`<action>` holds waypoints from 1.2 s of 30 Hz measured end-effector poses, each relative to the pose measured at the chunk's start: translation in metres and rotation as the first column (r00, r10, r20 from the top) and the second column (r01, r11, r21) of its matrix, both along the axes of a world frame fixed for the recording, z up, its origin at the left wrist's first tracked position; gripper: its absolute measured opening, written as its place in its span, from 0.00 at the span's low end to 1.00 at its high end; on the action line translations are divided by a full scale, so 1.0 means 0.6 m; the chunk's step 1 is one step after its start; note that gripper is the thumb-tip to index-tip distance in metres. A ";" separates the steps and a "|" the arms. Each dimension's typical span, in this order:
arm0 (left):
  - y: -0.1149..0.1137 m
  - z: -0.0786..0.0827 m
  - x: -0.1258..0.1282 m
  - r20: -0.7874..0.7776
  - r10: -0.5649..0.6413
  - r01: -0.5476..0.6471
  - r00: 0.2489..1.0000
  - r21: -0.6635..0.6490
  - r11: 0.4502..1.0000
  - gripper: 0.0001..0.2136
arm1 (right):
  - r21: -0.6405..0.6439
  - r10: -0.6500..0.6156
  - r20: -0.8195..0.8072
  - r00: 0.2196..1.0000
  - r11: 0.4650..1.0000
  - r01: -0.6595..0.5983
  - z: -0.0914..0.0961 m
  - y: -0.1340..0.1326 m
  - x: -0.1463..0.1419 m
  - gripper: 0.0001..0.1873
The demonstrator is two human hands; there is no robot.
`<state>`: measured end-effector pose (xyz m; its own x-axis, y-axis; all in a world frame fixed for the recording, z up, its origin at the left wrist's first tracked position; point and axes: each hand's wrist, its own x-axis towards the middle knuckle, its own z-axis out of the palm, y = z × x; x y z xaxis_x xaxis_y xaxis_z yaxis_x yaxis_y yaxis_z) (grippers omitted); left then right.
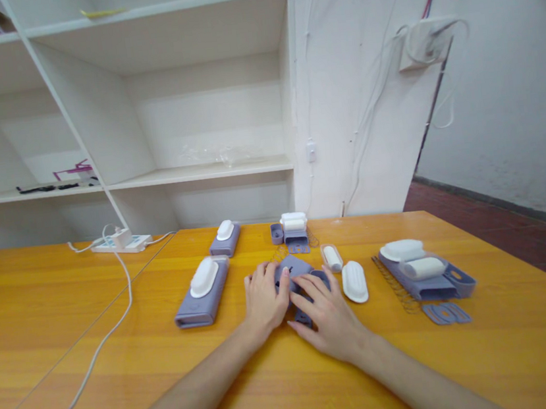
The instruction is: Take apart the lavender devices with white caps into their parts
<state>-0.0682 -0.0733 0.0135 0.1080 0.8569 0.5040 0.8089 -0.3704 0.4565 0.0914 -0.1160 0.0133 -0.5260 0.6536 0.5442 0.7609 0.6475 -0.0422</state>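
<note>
My left hand (268,303) lies with bent fingers against the left side of a purple-grey plastic case (294,265), its thumb on the near side. My right hand (329,317) curves over the case's right side and a smaller purple-grey cup-like part (320,277). Beneath the right fingers, a small dark purple piece (303,318) shows on the table. Much of what lies between the hands is covered by fingers. Just right of them are a white ribbed oval cover (355,282) and a white roller in a clear shell (332,258).
Two purple cases with white oval tops, one nearer (198,300) and one farther (225,239), stand left. On the right, another case (427,285) carries white parts beside a spring (396,285) and flat purple pieces (446,313). More parts (294,223) sit behind. A white cable (105,341) crosses the left side.
</note>
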 end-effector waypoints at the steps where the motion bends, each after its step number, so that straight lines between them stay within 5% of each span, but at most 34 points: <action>1: 0.000 0.000 0.000 -0.003 -0.008 0.008 1.000 -0.005 1.000 0.18 | -0.001 0.001 0.003 1.000 1.000 -0.001 0.001 0.000 0.000 0.19; 13: -0.002 -0.002 0.006 0.000 -0.013 0.013 1.000 0.020 1.000 0.16 | -0.035 0.036 -0.073 0.997 0.999 -0.039 0.000 0.000 0.001 0.17; 23: -0.012 0.003 0.009 -0.089 -0.037 0.050 0.995 0.145 0.988 0.23 | -0.113 -0.037 -0.418 0.908 0.994 -0.011 -0.016 0.013 0.012 0.15; 36: -0.017 0.007 0.004 0.085 -0.133 0.111 0.987 0.231 0.967 0.27 | -0.003 -0.083 -0.509 0.857 0.995 0.095 -0.014 0.015 0.017 0.23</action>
